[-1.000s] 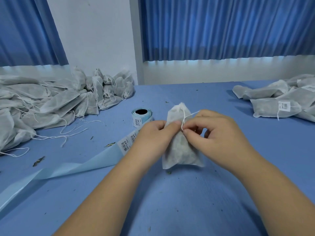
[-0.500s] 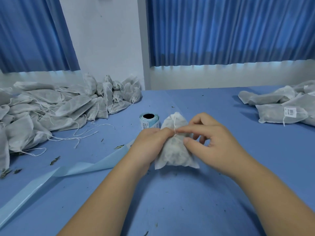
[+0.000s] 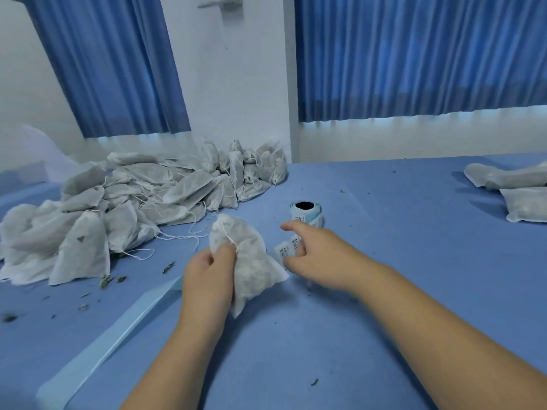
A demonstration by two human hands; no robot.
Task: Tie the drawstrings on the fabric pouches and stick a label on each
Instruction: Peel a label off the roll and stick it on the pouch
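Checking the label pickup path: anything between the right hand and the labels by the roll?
Nothing visible. The right hand is directly over the loose labels in front of the label roll. The pouch, gripped by the left hand, lies left of that path.

Legible text: none | label roll [image 3: 308, 216] on worktop: dark print on white labels, too blurred to read | label strip [image 3: 284, 250] just in front of roll: dark marks, characters unreadable
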